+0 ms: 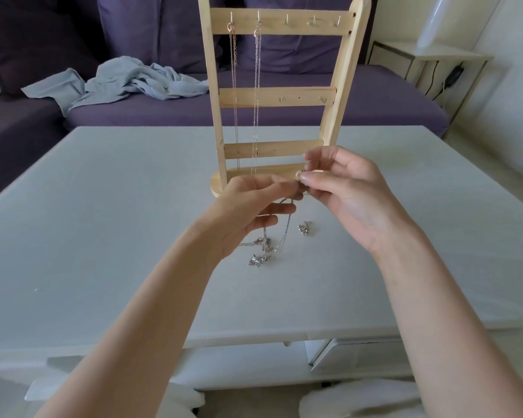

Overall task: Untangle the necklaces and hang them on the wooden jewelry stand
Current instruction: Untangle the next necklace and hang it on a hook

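Observation:
A wooden jewelry stand is upright at the table's far middle. Two thin chains hang from its top rail's two leftmost hooks. In front of the stand's base, my left hand and my right hand both pinch a small knot of silver necklace between their fingertips. From that knot a chain trails down to a tangled silver heap lying on the table. A small separate silver clump lies just to the right of it.
The white table spreads wide on both sides of the stand. Behind it is a purple sofa with a crumpled light-blue cloth. A white side table with cables stands at the far right.

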Action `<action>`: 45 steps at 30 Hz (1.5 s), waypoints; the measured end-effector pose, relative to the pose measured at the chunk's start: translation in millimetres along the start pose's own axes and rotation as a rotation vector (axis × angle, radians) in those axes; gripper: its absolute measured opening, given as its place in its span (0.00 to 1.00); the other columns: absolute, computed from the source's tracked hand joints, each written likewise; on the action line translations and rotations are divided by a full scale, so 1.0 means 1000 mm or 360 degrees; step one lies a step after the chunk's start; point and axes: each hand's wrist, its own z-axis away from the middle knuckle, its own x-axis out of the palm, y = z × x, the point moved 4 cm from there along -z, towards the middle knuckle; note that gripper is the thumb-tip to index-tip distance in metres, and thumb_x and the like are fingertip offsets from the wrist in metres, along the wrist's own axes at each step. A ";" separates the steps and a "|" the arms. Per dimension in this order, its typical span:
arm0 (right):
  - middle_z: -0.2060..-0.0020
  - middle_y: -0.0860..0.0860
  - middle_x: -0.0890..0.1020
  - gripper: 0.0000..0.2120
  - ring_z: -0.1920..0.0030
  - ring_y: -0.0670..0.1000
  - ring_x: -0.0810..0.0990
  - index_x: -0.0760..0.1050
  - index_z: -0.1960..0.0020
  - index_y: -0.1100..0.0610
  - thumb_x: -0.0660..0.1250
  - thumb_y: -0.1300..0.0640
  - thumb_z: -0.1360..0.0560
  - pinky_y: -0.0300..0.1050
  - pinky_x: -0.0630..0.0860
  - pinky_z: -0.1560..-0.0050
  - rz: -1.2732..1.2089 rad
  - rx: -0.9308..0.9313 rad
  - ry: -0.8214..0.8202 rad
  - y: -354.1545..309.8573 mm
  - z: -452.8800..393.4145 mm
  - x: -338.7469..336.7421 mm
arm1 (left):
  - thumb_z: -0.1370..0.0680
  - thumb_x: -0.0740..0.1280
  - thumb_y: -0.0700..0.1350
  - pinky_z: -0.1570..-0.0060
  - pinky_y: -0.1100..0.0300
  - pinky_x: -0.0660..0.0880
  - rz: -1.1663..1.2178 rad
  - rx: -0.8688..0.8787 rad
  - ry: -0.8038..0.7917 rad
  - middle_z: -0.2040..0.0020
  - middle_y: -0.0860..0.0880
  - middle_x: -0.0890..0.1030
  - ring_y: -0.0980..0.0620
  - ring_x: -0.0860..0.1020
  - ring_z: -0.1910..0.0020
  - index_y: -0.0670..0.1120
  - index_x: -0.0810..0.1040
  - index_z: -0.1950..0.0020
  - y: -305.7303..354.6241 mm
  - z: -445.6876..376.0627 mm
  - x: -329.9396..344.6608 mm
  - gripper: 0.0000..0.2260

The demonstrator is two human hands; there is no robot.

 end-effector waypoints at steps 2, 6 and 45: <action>0.62 0.51 0.75 0.11 0.62 0.47 0.76 0.76 0.54 0.59 0.65 0.74 0.29 0.36 0.75 0.58 0.0012 0.0001 0.0009 0.000 0.000 0.000 | 0.24 0.67 0.44 0.63 0.68 0.71 -0.0077 0.0037 0.0075 0.62 0.55 0.82 0.60 0.79 0.63 0.47 0.81 0.57 0.000 0.000 -0.002 0.05; 0.62 0.50 0.76 0.11 0.61 0.47 0.77 0.76 0.54 0.58 0.66 0.73 0.29 0.36 0.74 0.58 0.0079 -0.0015 0.0021 -0.002 0.001 -0.002 | 0.26 0.70 0.42 0.64 0.69 0.73 0.0002 0.0109 0.0222 0.64 0.53 0.80 0.59 0.78 0.62 0.48 0.81 0.62 0.001 -0.002 -0.005 0.05; 0.66 0.55 0.81 0.06 0.69 0.46 0.77 0.75 0.58 0.60 0.65 0.68 0.25 0.36 0.71 0.67 0.0491 0.0065 0.0078 0.002 0.002 -0.005 | 0.28 0.72 0.41 0.73 0.64 0.58 -0.0478 0.0089 0.0228 0.65 0.52 0.73 0.59 0.63 0.76 0.49 0.75 0.64 -0.004 -0.005 0.002 0.08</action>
